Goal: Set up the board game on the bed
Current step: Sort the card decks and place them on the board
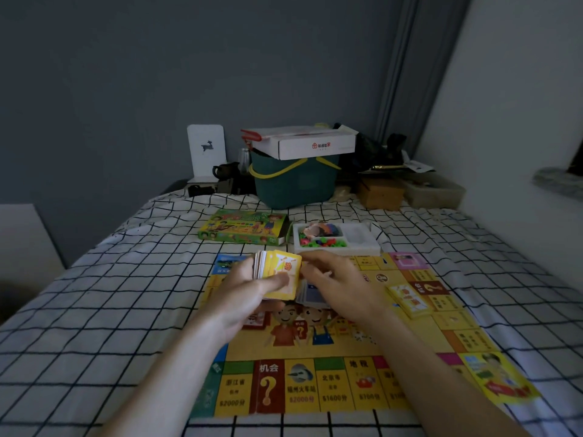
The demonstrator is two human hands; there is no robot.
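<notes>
A thick deck of cards (277, 274) is held above the middle of the game board (331, 342), which is spread flat on the checked bed (126, 294). The deck is gripped by the left hand (249, 291), the thumb laid across the yellow top card and the fingers curled beneath. The right hand (337, 285) is placed just beside the deck's right edge, its fingers bent toward the top card; whether that card is actually pinched cannot be told, as the fingertips are hidden. A further group of bluish cards (310, 293) is partly seen under the right hand, and it cannot be determined whether these are held or lying on the board. The deck's long axis is judged to run roughly away from the person, tilted slightly, with the printed face turned upward and toward the camera; the board's long axis is aligned with the length of the bed. A second yellow stack (410, 301) is lying on the board's right side, skewed to the printed squares. Risks are assessed as follows: the deck is tall and held from one side only, so a slack grip could let cards slide and scatter over the board; the soft bedding gives poor support, so any stack set down may lean and spill; the open parts tray (337, 239) and game box (244, 230), near the far edge of the board, could be knocked by a forward reach.
</notes>
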